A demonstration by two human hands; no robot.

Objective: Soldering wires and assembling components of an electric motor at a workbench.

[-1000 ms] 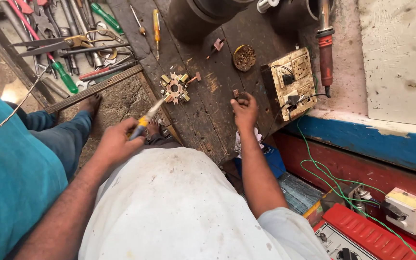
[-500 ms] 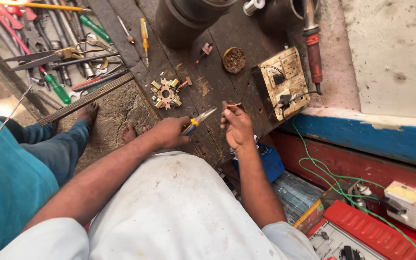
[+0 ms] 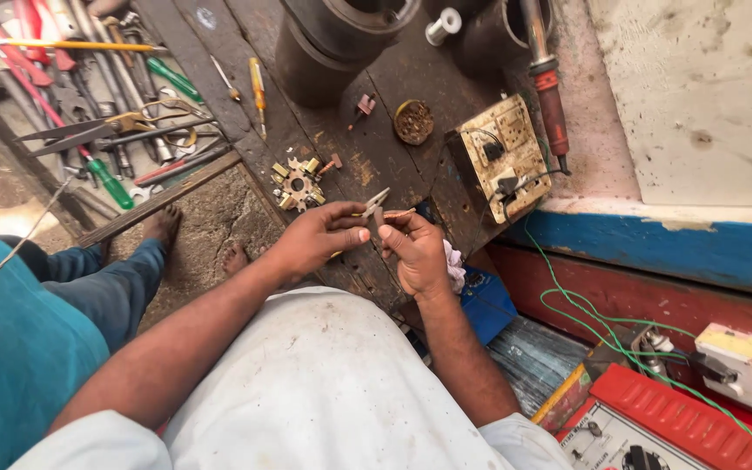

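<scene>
Gripping: the left hand is closed around the yellow handles of the pliers, whose tips point up and to the right.
Right hand: the right hand pinches a thin copper piece between thumb and fingers, fingers curled tight on it.
Meeting point: the pliers' tips lie just beside the copper piece; whether they bite on it I cannot tell.
Place: both hands hover over the near edge of the dark wooden bench, above the person's white-clad lap.
Brass part: a round star-shaped brass part lies on the bench just left of the hands, apart from them.
Small bits: a brown round cup and a small reddish clip sit farther up the bench.
Socket board: a pale, worn socket board with plugs stands right of the hands, at the bench edge.
Soldering iron: a red-handled soldering iron lies beyond the board.
Tools: screwdrivers, shears and pliers are heaped at upper left in a tool pile.
Neighbour: another person's bare foot and blue trouser leg are at the left.
Lower right: a green wire runs to a white plug beside a red meter.
</scene>
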